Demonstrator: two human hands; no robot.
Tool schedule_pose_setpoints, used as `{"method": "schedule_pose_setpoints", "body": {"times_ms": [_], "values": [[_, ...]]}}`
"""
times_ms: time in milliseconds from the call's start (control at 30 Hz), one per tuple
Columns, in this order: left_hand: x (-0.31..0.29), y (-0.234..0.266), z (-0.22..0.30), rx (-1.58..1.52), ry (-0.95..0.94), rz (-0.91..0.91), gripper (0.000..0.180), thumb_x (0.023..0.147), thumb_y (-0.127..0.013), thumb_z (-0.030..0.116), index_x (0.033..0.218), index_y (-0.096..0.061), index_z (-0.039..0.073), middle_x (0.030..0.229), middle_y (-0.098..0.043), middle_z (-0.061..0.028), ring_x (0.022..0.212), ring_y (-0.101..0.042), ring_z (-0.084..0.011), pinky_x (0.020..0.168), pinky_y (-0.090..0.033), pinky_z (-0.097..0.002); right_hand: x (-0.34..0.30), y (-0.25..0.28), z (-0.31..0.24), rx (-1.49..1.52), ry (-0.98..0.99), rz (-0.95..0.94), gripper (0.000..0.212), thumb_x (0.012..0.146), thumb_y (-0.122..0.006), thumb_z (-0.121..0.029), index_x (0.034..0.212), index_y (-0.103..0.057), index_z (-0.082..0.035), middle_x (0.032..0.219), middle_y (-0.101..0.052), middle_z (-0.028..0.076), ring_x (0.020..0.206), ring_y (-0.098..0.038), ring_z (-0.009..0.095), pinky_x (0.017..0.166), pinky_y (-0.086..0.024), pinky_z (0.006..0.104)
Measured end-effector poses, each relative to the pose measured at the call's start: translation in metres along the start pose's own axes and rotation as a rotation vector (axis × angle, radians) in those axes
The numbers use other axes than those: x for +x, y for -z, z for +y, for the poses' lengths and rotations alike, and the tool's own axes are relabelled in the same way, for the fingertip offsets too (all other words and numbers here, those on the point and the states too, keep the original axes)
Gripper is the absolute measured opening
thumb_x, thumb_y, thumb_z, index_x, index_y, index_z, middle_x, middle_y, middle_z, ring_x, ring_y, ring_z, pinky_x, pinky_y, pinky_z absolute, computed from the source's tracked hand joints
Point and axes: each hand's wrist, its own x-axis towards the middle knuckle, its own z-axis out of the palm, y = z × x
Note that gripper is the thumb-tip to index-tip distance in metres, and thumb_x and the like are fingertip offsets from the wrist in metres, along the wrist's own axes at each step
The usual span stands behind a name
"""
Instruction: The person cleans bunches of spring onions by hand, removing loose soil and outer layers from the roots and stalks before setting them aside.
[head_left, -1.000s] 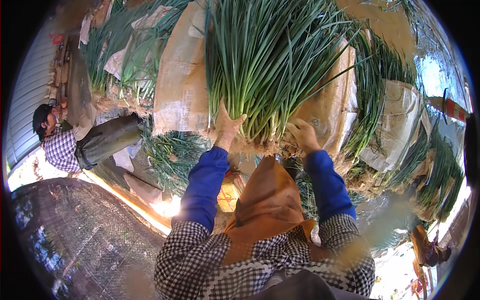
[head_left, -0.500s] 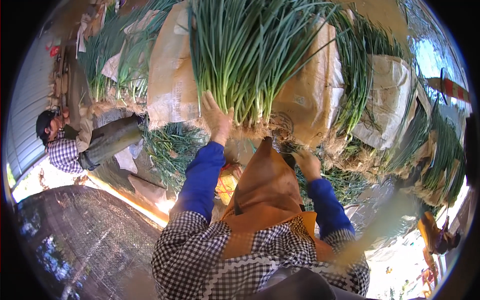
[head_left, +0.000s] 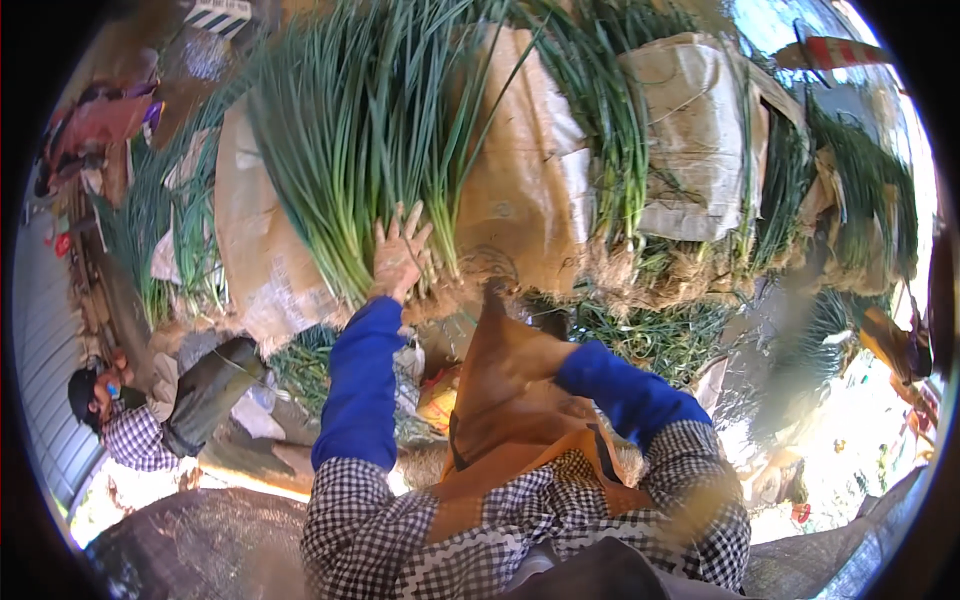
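A large bunch of spring onions [head_left: 330, 170] lies on a tan woven sack [head_left: 530, 190], green leaves pointing away from me and pale roots toward me. My left hand [head_left: 400, 255] rests on the lower stalks near the bunch's right side, its fingers spread apart. A smaller clump of stalks [head_left: 443, 225] lies just right of that hand. In front of my brown apron [head_left: 515, 390], my right hand [head_left: 543, 355] is blurred and holds close to it. Its fingers cannot be made out against the similar colour.
More spring onions [head_left: 615, 160] and a pale sack [head_left: 690, 140] continue along the row to the right. Loose greens [head_left: 660, 340] lie below the row. At the left, another person [head_left: 140, 430] in a checked shirt sits or crouches beside further bunches.
My view has turned, so the row sits further left. The left hand has gone from the bunch's left edge to its right side, fingers spreading. The right hand has come in before the apron.
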Motion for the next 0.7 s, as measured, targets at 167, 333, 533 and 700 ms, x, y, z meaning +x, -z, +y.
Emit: {"method": "schedule_pose_setpoints", "body": {"times_ms": [167,333,533,700], "values": [[-0.017,0.046,-0.003,-0.300,0.092,0.290,0.053,0.083,-0.055,0.027,0.133,-0.036,0.024,0.141,-0.031,-0.0016,0.120,-0.041,-0.0219,0.106,-0.024,-0.0436,-0.069,0.179,0.037,-0.257,-1.117,0.664,0.025,0.079,-0.053,-0.026,0.092,-0.060,-0.006,0.091,-0.063,0.015,0.086,-0.061,0.031,0.068,-0.049,0.0391],[0.006,0.134,-0.046,-1.346,0.270,1.068,0.060,0.083,-0.057,0.025,0.133,-0.030,0.006,0.122,-0.045,-0.0137,0.100,-0.052,-0.0233,0.091,-0.039,-0.0381,-0.084,0.216,0.050,-0.285,-1.240,0.474,0.042,0.077,-0.057,-0.046,0.098,-0.061,-0.009,0.091,-0.064,0.015,0.090,-0.062,0.028,0.075,-0.049,0.0364],[-0.063,0.108,0.076,-1.712,0.400,0.741,0.009,0.077,-0.050,0.020,0.076,-0.047,0.012,0.070,-0.048,0.0001,0.062,-0.045,-0.0090,0.058,-0.041,-0.0236,-0.143,0.168,-0.048,1.049,-0.503,0.946,0.016,0.080,-0.062,-0.020,0.084,-0.063,-0.004,0.065,-0.059,0.003,0.052,-0.047,0.008,0.047,-0.039,0.0218],[-0.110,0.060,0.265,-1.998,-0.060,-0.208,0.037,0.090,-0.052,0.025,0.119,-0.047,0.004,0.113,-0.048,-0.0028,0.105,-0.045,-0.0102,0.093,-0.035,-0.0240,-0.151,0.099,-0.045,0.776,-0.462,0.791,0.019,0.085,-0.059,-0.018,0.087,-0.064,-0.001,0.066,-0.056,0.000,0.064,-0.049,0.007,0.059,-0.041,0.0227]]}}
